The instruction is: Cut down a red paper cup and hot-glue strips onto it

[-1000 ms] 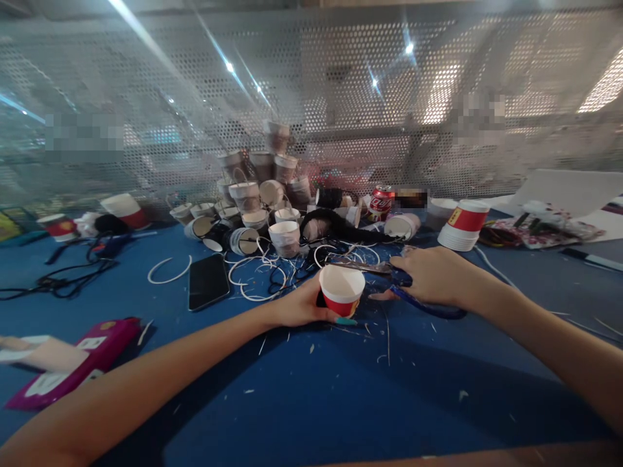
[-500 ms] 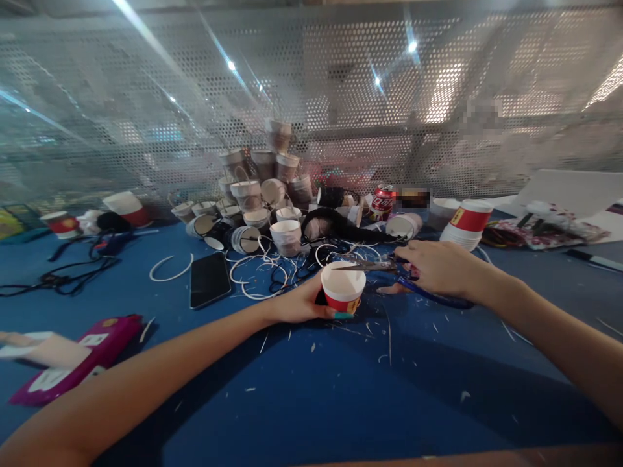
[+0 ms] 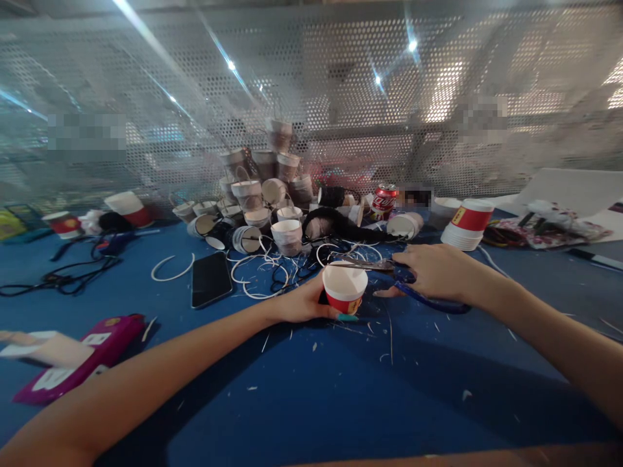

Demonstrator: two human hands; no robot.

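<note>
The scissors (image 3: pixel 382 265) have shifted from over the mouth of the paper cup (image 3: pixel 345 285) toward its far rim, so I judge work centres there; from here I see the left hand (image 3: pixel 304 303) gripping the cup, the right hand (image 3: pixel 431 269) grasping the scissors

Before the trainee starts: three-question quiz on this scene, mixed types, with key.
1. Which tool does the right hand hold?
2. True or false: the left hand grips the soda can.
3. Pick one. Compared with the phone, the purple packet lies: A) nearer the viewer, B) farther from the viewer, C) on top of it.

Key:
1. Blue-handled scissors.
2. False; the left hand holds a red-and-white cup.
3. A.
</note>
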